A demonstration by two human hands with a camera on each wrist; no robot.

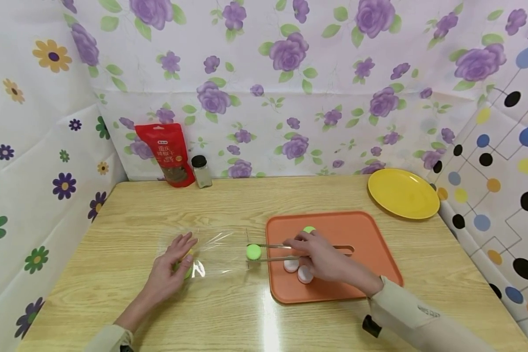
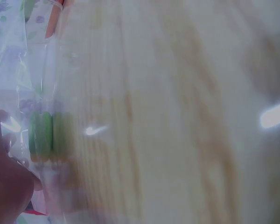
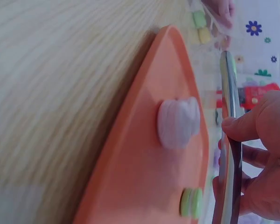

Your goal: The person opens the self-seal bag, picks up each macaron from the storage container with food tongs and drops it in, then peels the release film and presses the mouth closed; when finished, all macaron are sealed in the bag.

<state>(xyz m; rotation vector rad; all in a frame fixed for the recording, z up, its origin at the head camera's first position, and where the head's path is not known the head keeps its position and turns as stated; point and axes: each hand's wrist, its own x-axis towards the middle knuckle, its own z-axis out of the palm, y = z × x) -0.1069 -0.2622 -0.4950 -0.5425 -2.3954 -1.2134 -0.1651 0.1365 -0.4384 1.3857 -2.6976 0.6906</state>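
My right hand [image 1: 319, 256] holds metal tongs [image 3: 230, 88] above the tray. Their tips are on either side of a green macaron [image 1: 253, 252] at the right end of a clear plastic bag [image 1: 222, 252], which lies flat. At the bag's other end, my left hand [image 1: 169, 266] grips it between thumb and fingers. Inside, partly hidden by that hand, are a green macaron [image 3: 199, 18] and a yellow one [image 3: 204, 35]. Two pale macarons [image 1: 305, 275] and a green macaron [image 3: 191, 203] sit on the orange tray [image 1: 361, 278] beneath my right hand.
A yellow plate [image 1: 404, 193] stands at the table's back right. Against the flowered backdrop at the back left are a red pouch [image 1: 166, 155] and a small black-capped jar [image 1: 201, 172]. Patterned sheets enclose the wooden table [image 1: 220, 313] on both sides.
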